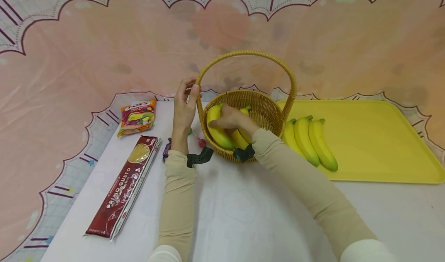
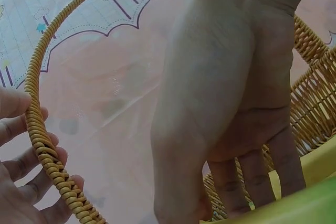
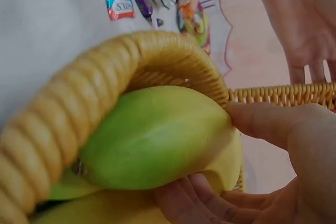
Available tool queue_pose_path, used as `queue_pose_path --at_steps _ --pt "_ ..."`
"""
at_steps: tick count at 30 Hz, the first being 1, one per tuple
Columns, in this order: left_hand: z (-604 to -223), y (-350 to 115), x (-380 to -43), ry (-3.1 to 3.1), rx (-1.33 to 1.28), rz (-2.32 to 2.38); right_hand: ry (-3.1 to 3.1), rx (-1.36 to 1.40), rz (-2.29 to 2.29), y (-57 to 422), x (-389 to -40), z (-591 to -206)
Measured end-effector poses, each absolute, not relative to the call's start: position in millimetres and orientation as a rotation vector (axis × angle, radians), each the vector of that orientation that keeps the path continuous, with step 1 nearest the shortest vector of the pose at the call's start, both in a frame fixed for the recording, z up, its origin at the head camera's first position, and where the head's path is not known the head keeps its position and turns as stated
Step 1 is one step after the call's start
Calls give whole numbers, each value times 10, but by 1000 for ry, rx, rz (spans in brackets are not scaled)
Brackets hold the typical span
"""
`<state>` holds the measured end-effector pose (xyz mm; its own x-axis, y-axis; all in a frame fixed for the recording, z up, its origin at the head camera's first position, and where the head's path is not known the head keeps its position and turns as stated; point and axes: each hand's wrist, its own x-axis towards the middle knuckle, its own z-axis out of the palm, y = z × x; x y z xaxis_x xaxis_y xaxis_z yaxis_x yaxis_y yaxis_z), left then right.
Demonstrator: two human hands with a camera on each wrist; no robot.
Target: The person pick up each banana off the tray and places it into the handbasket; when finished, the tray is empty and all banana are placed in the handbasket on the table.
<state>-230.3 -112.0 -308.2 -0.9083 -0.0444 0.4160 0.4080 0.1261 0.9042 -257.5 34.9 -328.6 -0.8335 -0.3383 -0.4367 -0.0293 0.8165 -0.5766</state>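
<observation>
A wicker basket (image 1: 265, 113) with a tall arched handle (image 1: 247, 53) stands in the middle of the table. My left hand (image 1: 184, 109) grips the left side of that handle; the left wrist view shows its thumb and fingers on either side of the wicker. Inside the basket, my right hand (image 1: 233, 119) holds a yellow banana (image 1: 219, 136) with a green tip (image 3: 157, 137), thumb on one side and fingers beneath. More bananas (image 1: 240, 140) lie beside it in the basket, partly hidden by the right hand.
Right of the basket, several bananas (image 1: 306, 138) lie on a yellow tray (image 1: 379, 138). To the left are a red spaghetti pack (image 1: 121, 188) and an orange snack bag (image 1: 137, 117). A lollipop (image 1: 202, 142) and a purple-wrapped candy (image 1: 167, 150) lie near the left forearm.
</observation>
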Motion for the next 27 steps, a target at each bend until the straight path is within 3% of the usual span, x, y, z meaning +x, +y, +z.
queue_pose_path --at_steps 10,27 --pt "-3107 -1133 -2294 -2058 -354 -1843 2507 -346 -845 493 -2476 -3252" --pt "-3094 -1124 -2279 -2074 -353 -1833 2693 -475 -1227 1437 -2108 -3176"
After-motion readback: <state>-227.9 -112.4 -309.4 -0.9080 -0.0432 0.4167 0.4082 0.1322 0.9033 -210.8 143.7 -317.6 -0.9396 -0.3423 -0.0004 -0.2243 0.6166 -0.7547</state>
